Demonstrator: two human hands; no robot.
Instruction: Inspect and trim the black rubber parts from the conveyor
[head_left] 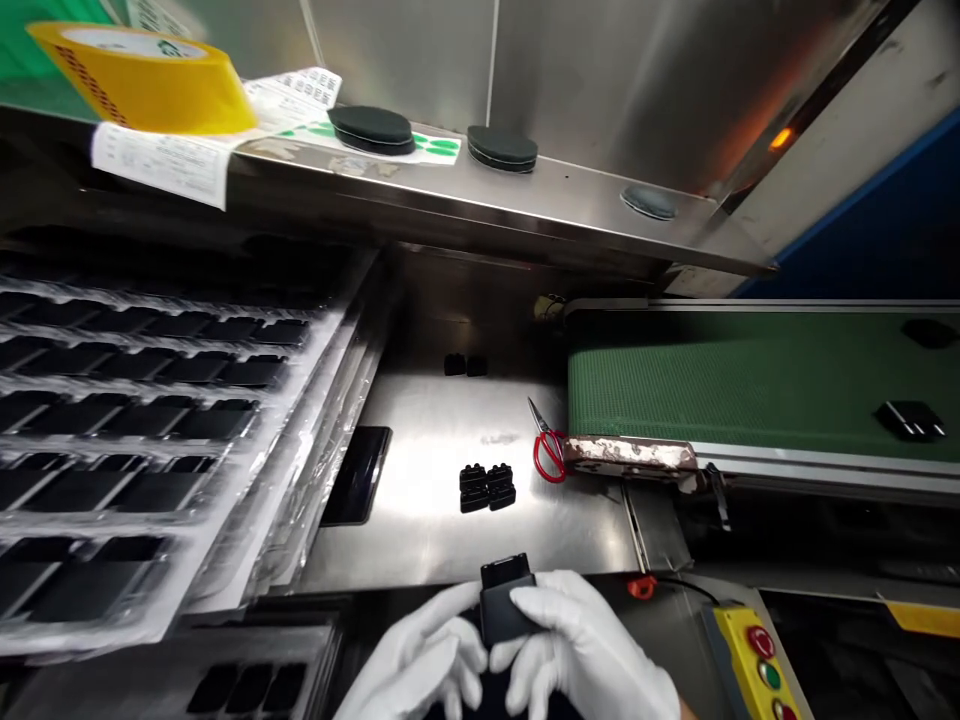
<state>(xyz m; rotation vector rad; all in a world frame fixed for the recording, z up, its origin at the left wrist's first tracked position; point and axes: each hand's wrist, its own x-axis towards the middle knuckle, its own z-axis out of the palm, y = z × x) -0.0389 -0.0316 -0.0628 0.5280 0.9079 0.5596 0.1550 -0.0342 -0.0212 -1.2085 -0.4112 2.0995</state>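
Curled left hand point(420, 648) and right hand point(576, 632) hold a likely light, hard black case point(501, 614) between them, best by its sides.

left hand point(420, 655), button box point(742, 660) cut by bottom edge; print on paper point(161, 165) blurred

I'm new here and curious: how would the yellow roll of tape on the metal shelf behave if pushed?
The thick yellow roll of tape would probably slide rather than roll, since it lies on its flat side. It seems stiff, keeping a round rim. The printed white paper at its base might shift too.
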